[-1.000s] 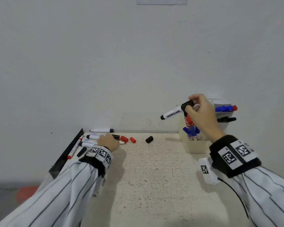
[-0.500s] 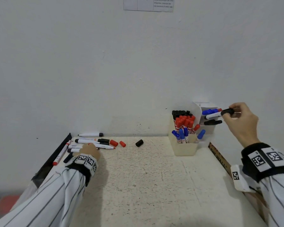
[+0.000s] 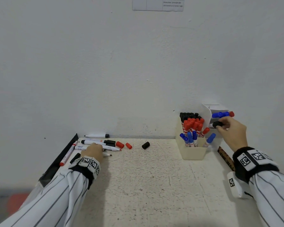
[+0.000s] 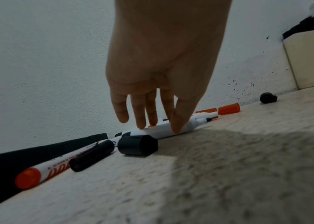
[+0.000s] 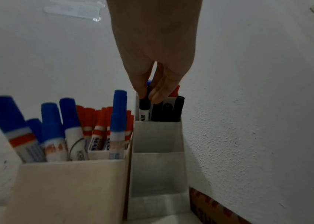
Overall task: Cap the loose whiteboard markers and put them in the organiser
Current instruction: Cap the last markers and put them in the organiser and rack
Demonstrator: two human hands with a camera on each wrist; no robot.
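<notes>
My right hand [image 3: 220,125] pinches the black cap of a white marker [image 3: 217,124] whose barrel stands in an upper slot of the white tiered organiser [image 3: 210,107]. In the right wrist view the fingertips [image 5: 158,97] hold that marker [image 5: 144,110] beside other black markers [image 5: 178,109]. At the left, my left hand [image 3: 95,150] pinches an uncapped black marker [image 4: 158,131] lying on the table, thumb in front and fingers [image 4: 140,119] behind. Loose markers [image 3: 95,142], red caps [image 3: 128,145] and black caps [image 3: 145,145] [image 4: 137,145] lie around it.
A cream box [image 3: 193,153] full of red, blue and black markers stands left of the tiered organiser. A black strip [image 3: 59,161] runs along the table's left edge and a brown printed strip [image 3: 225,158] along its right. The wall is close behind.
My right hand carried the capped black marker from in front of the cream box to the right and lowered it into the tiered organiser's slot. The left hand stayed on the loose markers.
</notes>
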